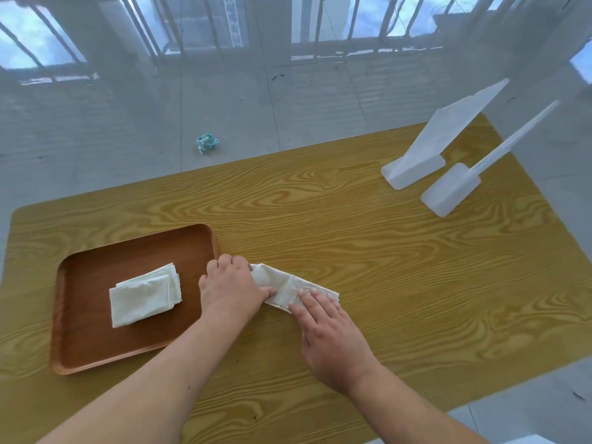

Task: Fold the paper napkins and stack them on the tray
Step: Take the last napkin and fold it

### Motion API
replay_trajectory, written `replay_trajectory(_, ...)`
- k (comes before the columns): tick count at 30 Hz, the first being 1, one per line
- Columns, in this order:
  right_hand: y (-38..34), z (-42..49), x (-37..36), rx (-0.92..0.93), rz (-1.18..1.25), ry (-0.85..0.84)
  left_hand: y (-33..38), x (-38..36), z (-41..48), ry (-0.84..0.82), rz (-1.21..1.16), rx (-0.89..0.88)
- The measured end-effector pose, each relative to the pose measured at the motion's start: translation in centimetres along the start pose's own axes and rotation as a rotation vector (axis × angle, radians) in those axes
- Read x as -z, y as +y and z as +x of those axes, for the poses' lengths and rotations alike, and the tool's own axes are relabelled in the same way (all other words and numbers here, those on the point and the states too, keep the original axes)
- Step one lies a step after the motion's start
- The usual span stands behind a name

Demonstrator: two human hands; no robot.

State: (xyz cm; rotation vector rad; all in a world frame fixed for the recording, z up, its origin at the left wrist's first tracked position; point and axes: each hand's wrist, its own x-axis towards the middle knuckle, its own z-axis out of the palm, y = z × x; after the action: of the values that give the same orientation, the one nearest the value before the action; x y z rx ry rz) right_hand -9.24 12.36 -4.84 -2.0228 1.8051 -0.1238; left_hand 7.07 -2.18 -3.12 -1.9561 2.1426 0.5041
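Midway through a fold, by the look of it. Napkin (pixel 290 290) lying on the wooden table (pixel 384 251), just right of the tray (pixel 96 347), already narrowed to a long strip running from upper left to lower right. Left hand (pixel 229 283) curled over the strip's left end, knuckles up, fingers tucked together and seemingly gripping the paper; exact pinch hidden under the hand. Right hand (pixel 323 328) laid flat, fingers (pixel 312 299) slightly spread and pressing the right half down, clamped on nothing, just pinning.

On the tray, a small stack of folded napkins (pixel 145 294) sitting near the middle, edges a little fanned. Beyond, at the far right of the table, two white stands (pixel 432 174) well apart from the work. Crumpled scrap (pixel 206 143) out on the floor, no concern here.

Now the craft of it: probably bringing the left end over onto the pinned half. Best to keep the right palm firm so the strip cannot skate on that slick tabletop, lift the left end low, match corner to corner before committing, then run fingertips outward along the crease. Thin paper, likely to crumple or tear if dragged, so a light touch. Then across to the tray, squared on top of the stack rather than adding to that fan.
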Motion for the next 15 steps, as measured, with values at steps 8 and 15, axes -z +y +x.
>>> replay_trajectory(8, -0.4, 0.2, -0.4, -0.043, 0.020, -0.015, 1.3, -0.2, -0.6, -0.109, -0.604, 0.030)
replay_trajectory(15, -0.9, 0.2, 0.0, -0.029, 0.069, 0.031, 2.9, 0.7, -2.9, 0.012, -0.683, -0.312)
